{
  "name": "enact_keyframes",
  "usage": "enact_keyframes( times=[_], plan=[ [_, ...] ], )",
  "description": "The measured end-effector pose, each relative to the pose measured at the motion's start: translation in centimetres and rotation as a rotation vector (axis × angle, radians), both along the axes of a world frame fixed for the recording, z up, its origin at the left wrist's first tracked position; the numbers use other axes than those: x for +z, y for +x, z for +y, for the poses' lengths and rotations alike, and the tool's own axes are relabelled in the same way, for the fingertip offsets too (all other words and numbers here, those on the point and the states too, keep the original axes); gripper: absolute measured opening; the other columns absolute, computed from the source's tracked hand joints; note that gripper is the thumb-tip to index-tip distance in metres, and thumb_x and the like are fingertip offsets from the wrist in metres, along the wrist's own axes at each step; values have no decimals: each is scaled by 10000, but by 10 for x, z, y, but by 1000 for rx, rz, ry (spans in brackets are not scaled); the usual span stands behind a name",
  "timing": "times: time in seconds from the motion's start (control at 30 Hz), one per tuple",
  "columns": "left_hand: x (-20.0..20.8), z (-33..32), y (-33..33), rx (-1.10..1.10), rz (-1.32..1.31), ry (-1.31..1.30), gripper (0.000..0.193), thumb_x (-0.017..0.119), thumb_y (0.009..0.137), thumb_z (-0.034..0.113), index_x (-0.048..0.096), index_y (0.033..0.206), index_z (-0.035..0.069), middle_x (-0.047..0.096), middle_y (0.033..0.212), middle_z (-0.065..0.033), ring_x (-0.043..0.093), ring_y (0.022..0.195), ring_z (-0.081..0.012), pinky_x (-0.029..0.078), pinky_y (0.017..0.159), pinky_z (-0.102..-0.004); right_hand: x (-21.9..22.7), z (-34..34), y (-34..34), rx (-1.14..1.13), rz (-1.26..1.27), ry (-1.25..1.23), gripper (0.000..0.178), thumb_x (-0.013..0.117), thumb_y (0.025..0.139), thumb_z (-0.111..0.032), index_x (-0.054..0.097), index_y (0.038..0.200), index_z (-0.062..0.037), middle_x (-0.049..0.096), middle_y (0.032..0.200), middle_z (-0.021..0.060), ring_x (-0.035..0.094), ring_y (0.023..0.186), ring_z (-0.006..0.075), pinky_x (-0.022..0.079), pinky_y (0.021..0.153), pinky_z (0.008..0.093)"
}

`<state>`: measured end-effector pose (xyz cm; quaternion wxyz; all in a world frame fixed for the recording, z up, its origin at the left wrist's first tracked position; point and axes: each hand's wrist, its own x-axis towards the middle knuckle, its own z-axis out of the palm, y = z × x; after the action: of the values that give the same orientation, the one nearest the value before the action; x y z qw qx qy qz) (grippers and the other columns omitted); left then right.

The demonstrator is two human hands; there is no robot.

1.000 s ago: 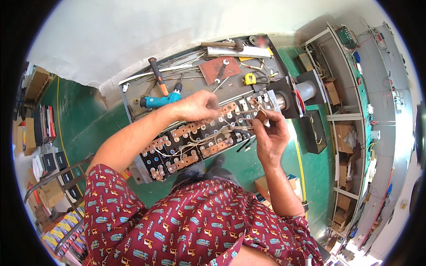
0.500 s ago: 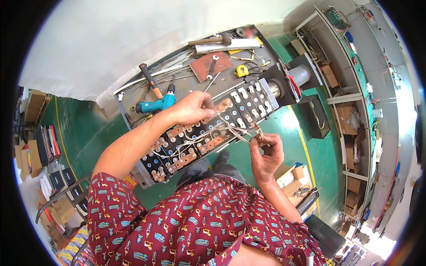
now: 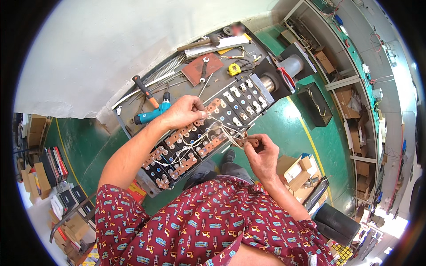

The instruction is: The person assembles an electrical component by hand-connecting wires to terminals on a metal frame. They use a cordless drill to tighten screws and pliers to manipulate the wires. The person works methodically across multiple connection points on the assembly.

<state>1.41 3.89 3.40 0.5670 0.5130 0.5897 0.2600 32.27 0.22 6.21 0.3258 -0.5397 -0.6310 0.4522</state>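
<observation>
A long block of black battery cells [image 3: 205, 136], with copper connector plates [image 3: 213, 144] on its terminals, lies along the near side of the bench. My left hand [image 3: 185, 111] is closed over it, fingertips pinched beside a copper plate at mid-block; what they grip is hidden, though white wires reach close to them. Just off the block's near edge, my right hand [image 3: 263, 153] is closed on a small copper plate [image 3: 252, 142]. A bundle of thin white wires [image 3: 228, 132] runs from around that plate across the cells. At the far right end, terminals carry pale metal tabs [image 3: 243, 116].
Behind the block, the bench holds a blue power drill [image 3: 153, 113], an orange-and-black-handled hammer [image 3: 145, 91], a wrench [image 3: 204, 70], a yellow tape measure [image 3: 234, 69] and a mallet [image 3: 199, 43]. Red-handled pliers [image 3: 286, 79] rest near a metal cylinder [image 3: 291, 66]. Shelves [image 3: 344, 84] stand right.
My right hand has brought the copper plate slightly left, closer to the block, and the plate has turned. My left hand stays pinched near the same copper plate. The whole view has shifted a little.
</observation>
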Motion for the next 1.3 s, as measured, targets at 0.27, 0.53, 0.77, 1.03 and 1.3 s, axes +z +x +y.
enact_keyframes(
  times=[0.27, 0.53, 0.77, 1.03, 1.3],
  plan=[
    [-20, 6, -6, -40, 9, 45, 169, 755, 938, 115, 691, 963, -40, 699, 834, -53, 652, 713, -101, 539, 581, -279, 16, -5, -4, 18, -95, -40, 150, 731, 884, -93, 739, 912, 54, 655, 685, 43, 550, 649, 60, 485, 599, 259],
    [-15, 18, -2, -60, 12, -41, 182, 783, 905, 118, 715, 915, -50, 747, 816, -93, 693, 723, -121, 551, 615, -295, -2, 12, 15, 69, -71, -330, 183, 726, 895, -131, 752, 895, 50, 685, 695, 35, 632, 618, 93, 507, 571, 272],
    [-24, 20, -3, -89, 131, 53, 217, 807, 866, 159, 719, 888, -39, 760, 811, -117, 711, 729, -153, 563, 648, -340, -8, 31, 21, 176, -133, -343, 207, 753, 898, -163, 749, 893, 44, 671, 700, 40, 638, 641, 97, 511, 587, 276],
    [-15, 16, 4, -46, 171, 43, 187, 789, 889, 124, 696, 902, -38, 733, 807, -84, 681, 715, -121, 549, 627, -305, -24, 36, 24, 162, -54, -422, 207, 759, 906, -170, 739, 885, 35, 666, 716, 25, 635, 642, 97, 517, 588, 272],
    [-7, 15, 5, -16, 82, -9, 169, 783, 900, 97, 682, 907, -38, 744, 799, -108, 706, 697, -127, 551, 584, -297, -35, 34, 27, 161, 0, -467, 204, 763, 911, -175, 738, 872, 24, 667, 721, 26, 643, 630, 99, 516, 576, 271]
  ],
)
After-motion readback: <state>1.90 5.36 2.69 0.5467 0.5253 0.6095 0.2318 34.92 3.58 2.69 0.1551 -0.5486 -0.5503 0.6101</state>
